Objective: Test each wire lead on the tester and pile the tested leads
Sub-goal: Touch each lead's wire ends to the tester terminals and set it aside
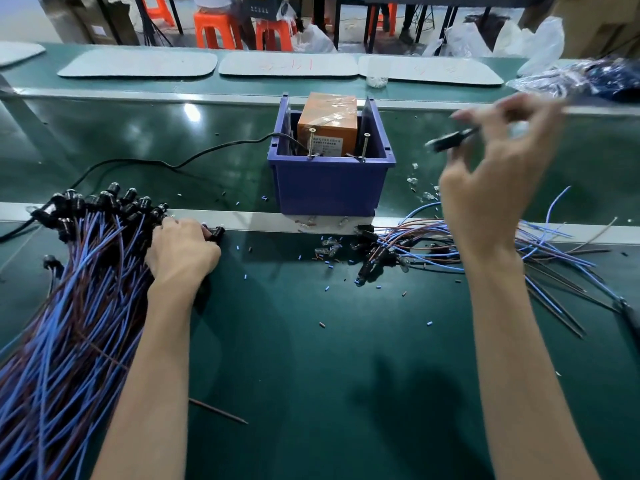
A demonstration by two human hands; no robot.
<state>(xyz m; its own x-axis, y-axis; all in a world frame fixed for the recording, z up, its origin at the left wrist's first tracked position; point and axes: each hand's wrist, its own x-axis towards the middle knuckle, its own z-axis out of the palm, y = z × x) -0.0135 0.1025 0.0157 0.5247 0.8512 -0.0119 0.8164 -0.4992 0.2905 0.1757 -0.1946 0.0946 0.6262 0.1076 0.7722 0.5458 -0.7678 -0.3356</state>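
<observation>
Over the green table (311, 341), our left hand (183, 249) grips the lead pile (86, 289) while our right hand (491, 174) pinches a seemingly light, floppy wire lead (453, 138) by its stiff black end.

A long green workbench (104, 133) runs across, with bright glare on its top. Pale grey mats (138, 64) lie along its far edge. Beyond it stand orange stools (216, 29), dark table legs (372, 26) and crumpled plastic bags (464, 39).

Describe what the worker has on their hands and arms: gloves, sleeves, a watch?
Nothing is worn. The left hand and right hand are bare: no gloves or watch. The left forearm and right forearm are uncovered down to the picture's edge; no sleeve shows.
</observation>
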